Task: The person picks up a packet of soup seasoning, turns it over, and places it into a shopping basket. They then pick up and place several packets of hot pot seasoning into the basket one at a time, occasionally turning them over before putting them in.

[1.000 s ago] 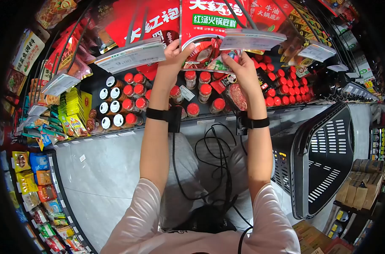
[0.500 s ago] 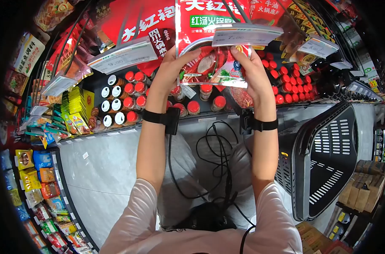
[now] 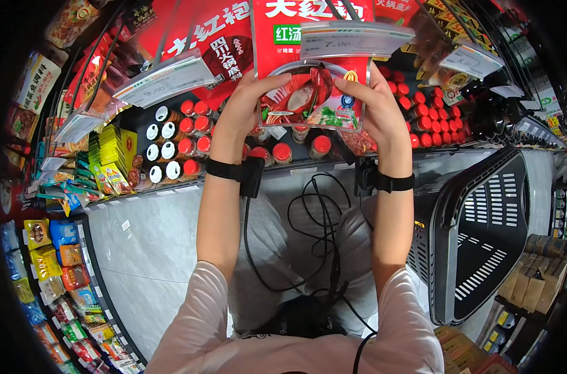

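Now, red packet [image 3: 308,115]: upright between the person's two hands, in front of the shelf. Its bottom edge sits lower than a second ago, hiding jar caps that showed beneath it then. The top runs out of view, so I cannot tell whether it hangs free.
Left hand [image 3: 246,103]: partly curled at the packet's left edge, thumb pressed flat on the front; its other fingers are mostly hidden.
Right hand [image 3: 381,103]: likewise part-closed at the right edge, thumb across the front. A second ago this thumb was near the bottom corner; now more packet shows below it.
Price tag [image 3: 357,41]: reads 7.00 and covers part of the packet's upper front. The pictured bowl, partly behind it earlier, is now mostly clear below it.
Red-capped jars [image 3: 282,153]: in rows on the shelf, below and to both sides of the packet.
White-capped bottles [image 3: 152,131]: further left, standing as before.
Black basket [image 3: 444,262]: to the person's right, still tilted on its side.
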A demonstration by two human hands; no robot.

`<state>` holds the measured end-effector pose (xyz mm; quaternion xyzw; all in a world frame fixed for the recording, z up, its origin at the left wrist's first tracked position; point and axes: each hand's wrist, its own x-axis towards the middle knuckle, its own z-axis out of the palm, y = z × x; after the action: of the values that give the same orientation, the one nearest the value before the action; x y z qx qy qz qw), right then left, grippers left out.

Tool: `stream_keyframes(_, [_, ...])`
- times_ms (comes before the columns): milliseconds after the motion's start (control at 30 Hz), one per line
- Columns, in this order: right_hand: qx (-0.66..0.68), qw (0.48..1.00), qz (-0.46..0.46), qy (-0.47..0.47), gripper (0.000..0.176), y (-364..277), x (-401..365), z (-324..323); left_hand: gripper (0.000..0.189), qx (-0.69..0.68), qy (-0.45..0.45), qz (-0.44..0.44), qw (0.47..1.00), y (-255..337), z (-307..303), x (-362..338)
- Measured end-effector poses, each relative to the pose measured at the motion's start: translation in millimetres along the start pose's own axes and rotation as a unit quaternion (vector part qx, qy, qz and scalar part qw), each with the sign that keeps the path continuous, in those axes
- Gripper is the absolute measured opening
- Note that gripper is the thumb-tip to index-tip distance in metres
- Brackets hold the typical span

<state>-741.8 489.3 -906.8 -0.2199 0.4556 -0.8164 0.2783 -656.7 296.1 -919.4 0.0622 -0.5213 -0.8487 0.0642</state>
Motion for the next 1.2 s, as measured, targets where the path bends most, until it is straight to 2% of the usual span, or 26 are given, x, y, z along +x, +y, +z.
stream_keyframes(100, [-0.006, 1.0, 0.004, 0.004, 0.042, -2, -2, -3, 0.033, 0.008, -0.008, 0.028, 1.0, -5, -4, 2])
stream_keyframes(500, [0.0, 0.999, 0.009, -0.031, 0.037, -9, -9, -3, 0.033, -0.013, -0.073, 0.024, 0.997, -9, -11, 0])
stream_keyframes(633, [0.026, 0.998, 0.039, -0.047, 0.035, -14, -12, 3, 0.041, -0.05, -0.097, -0.003, 0.994, -6, -12, -5])
stream_keyframes(733, [-0.013, 0.998, 0.036, -0.043, 0.036, -19, -18, 14, 0.049, -0.066, -0.121, -0.011, 0.99, -6, -13, -8])
stream_keyframes(1033, [0.017, 0.998, 0.041, -0.055, 0.035, -25, -26, 17, 0.052, -0.036, -0.155, -0.018, 0.987, 5, -10, -18])
stream_keyframes(1200, [-0.011, 0.996, 0.045, -0.08, 0.038, -28, -32, 12, 0.056, 0.008, -0.198, -0.023, 0.98, 5, -15, -21])
